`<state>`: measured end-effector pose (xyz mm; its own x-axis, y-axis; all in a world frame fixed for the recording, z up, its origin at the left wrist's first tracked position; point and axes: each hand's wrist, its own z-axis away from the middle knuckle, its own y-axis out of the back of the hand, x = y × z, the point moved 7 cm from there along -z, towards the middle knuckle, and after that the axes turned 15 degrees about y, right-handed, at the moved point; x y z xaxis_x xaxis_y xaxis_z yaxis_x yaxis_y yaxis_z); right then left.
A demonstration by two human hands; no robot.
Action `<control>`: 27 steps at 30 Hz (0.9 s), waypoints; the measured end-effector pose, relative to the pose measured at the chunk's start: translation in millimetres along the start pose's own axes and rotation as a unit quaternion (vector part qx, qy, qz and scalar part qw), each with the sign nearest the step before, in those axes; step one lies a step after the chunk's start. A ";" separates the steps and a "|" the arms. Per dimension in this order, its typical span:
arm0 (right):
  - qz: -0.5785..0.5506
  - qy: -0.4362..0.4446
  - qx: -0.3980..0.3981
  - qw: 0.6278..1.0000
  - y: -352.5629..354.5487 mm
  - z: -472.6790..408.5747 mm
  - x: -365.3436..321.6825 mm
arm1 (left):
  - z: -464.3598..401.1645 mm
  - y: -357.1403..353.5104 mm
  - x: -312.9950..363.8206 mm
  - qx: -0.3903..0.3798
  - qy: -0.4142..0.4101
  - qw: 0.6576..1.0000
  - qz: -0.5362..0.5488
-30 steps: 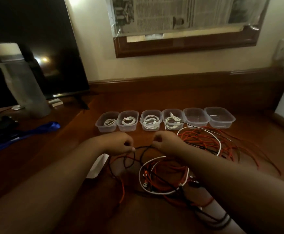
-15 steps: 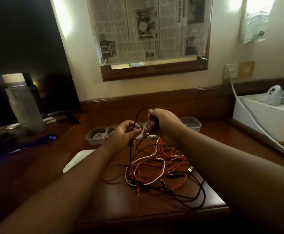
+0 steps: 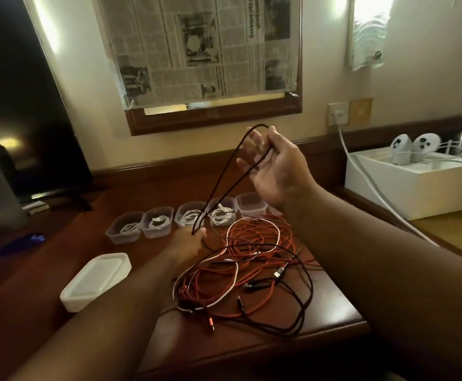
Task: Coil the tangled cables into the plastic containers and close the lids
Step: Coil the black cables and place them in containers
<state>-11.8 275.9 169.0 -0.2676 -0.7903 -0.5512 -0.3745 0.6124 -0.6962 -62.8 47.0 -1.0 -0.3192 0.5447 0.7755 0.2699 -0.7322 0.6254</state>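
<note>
Your right hand is raised above the desk, fingers loosely spread, with a loop of black cable draped over them. Your left hand is low by the tubs and pinches the loop's lower end. The rest of that cable trails into the tangled pile of orange, white and black leads on the wooden desk. Behind it stands a row of clear plastic containers; four hold coiled white cables and the fifth looks empty. A stack of white lids sits to the left. Step in hand: likely freeing and winding the black cable. Next call: draw more slack without dragging the orange leads along, then wind it small enough for the empty tub.
</note>
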 end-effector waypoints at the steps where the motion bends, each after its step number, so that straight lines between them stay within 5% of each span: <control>1: -0.032 -0.006 -0.004 0.999 1.7 -2.4 -2.6 | -5.8 0.6 0.5 0.007 -0.006 1.000 -0.007; 5: -0.053 -0.032 0.006 0.998 16.3 -8.6 -1.1 | -28.8 7.4 8.5 0.070 -0.049 0.994 -0.070; 8: 0.164 -0.063 0.016 0.984 39.0 -16.9 11.7 | -40.4 23.9 19.8 0.148 -0.043 0.983 -0.097; 10: 0.391 -0.065 -0.037 0.917 50.1 -24.2 17.8 | -40.3 42.8 36.3 0.213 -0.045 0.970 -0.105; 12: 0.579 -0.041 -0.113 0.807 56.1 -31.1 25.5 | -39.7 64.2 59.6 0.279 -0.070 0.950 -0.122; 15: 0.712 -0.037 -0.229 0.663 55.2 -32.3 45.6 | -37.9 86.6 104.5 0.352 -0.155 0.907 -0.171; 17: 0.748 -0.066 -0.276 0.601 57.8 -35.4 60.3 | -35.6 91.8 129.2 0.386 -0.216 0.869 -0.221; 19: 0.730 -0.064 -0.298 0.611 52.2 -36.8 69.3 | -37.0 93.9 138.3 0.392 -0.231 0.853 -0.257; 22: 0.675 0.039 -0.241 0.697 35.9 -44.6 60.9 | -47.5 95.8 124.9 0.359 -0.177 0.872 -0.283; 25: 0.595 0.083 -0.165 0.782 33.9 -51.9 54.2 | -65.8 87.4 89.2 0.262 -0.071 0.922 -0.275; 27: 0.586 0.036 -0.174 0.791 35.5 -50.4 66.1 | -74.2 82.7 68.8 0.186 -0.007 0.972 -0.142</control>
<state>-87.5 244.4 131.0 -0.6567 0.3083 -0.6882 -0.0501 0.8927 0.4478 -129.8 -6.4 97.6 -0.4179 0.7101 0.5667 0.4840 -0.3539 0.8003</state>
